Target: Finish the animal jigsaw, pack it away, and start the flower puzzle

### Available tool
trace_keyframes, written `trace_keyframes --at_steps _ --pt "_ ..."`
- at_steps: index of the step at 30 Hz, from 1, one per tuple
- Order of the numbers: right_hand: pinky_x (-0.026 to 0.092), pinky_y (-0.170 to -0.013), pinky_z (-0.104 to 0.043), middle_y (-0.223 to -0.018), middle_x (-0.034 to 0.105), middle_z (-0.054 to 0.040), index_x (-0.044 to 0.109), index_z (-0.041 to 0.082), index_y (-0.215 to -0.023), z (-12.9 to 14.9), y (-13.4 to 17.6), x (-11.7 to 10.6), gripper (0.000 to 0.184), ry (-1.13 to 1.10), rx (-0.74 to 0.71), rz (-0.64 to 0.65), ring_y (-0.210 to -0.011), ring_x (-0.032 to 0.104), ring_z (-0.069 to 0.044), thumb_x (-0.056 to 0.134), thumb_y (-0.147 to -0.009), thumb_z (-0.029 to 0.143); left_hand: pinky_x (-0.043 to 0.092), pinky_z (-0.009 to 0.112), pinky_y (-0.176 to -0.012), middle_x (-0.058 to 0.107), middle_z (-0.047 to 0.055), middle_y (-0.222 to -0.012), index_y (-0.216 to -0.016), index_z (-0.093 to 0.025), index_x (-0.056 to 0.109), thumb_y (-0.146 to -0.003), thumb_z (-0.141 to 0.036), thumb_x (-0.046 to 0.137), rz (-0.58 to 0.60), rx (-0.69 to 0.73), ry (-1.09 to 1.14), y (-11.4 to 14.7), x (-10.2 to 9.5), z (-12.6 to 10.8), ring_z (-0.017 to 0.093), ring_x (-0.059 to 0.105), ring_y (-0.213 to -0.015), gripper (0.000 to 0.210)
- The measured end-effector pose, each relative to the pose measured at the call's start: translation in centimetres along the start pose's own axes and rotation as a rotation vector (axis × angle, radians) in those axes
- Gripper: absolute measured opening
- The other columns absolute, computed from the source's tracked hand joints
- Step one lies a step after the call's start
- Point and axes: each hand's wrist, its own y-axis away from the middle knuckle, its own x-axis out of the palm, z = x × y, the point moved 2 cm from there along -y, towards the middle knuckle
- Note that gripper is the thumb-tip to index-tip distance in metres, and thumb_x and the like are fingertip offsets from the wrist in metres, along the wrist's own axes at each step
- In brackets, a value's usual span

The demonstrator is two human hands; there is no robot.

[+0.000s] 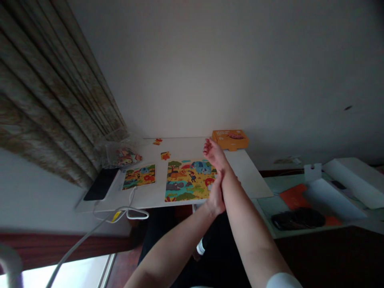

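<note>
My left hand [216,194] is wrapped around my right forearm [228,180], just below the wrist. Raised over the table's right half, my right hand [213,152] has loosely bent fingers, slightly apart, with nothing in them. Under and beside my hands lies a colourful jigsaw puzzle [187,182] of animals and trees; my hands and arm cover its right side. A smaller picture card [139,177] with a similar scene is to its left. Two loose groups of puzzle pieces [165,155] [157,141] lie farther back.
An orange box [230,140] stands at the back right of the white table [255,176]. Toward the left are a clear plastic bag [120,154] with colourful contents, a black tablet [102,184] and a white cable [138,215]. Right of the table, an opened white box [333,200] sits on a lower surface.
</note>
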Motion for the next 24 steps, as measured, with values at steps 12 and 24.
trace_keyframes --at_steps 12,24 --pt "0.040 -0.054 -0.024 -0.069 0.062 0.0030 0.066 0.025 -0.089 3.0 -0.1 4.1 0.020 -0.097 -0.072 0.120 -0.057 0.050 -0.010 0.068 -0.090 0.045 0.034 0.053 -0.120 0.073 0.019 -0.122 -0.116 -0.012 0.072 -0.083 -0.073 0.055 0.206 -0.338 -0.077 3.2 -2.1 3.1 0.038 0.059 -0.131 0.072" --pt "0.040 -0.054 -0.024 -0.070 0.064 0.0026 0.068 0.025 -0.093 1.3 0.2 4.0 0.024 -0.017 -0.014 0.142 -0.058 0.050 -0.011 0.071 -0.085 0.048 0.044 0.054 -0.112 0.076 0.013 -0.117 -0.121 -0.023 0.074 -0.088 -0.068 0.056 0.261 -0.519 -0.221 4.2 -3.8 5.8 0.035 0.069 -0.119 0.058"
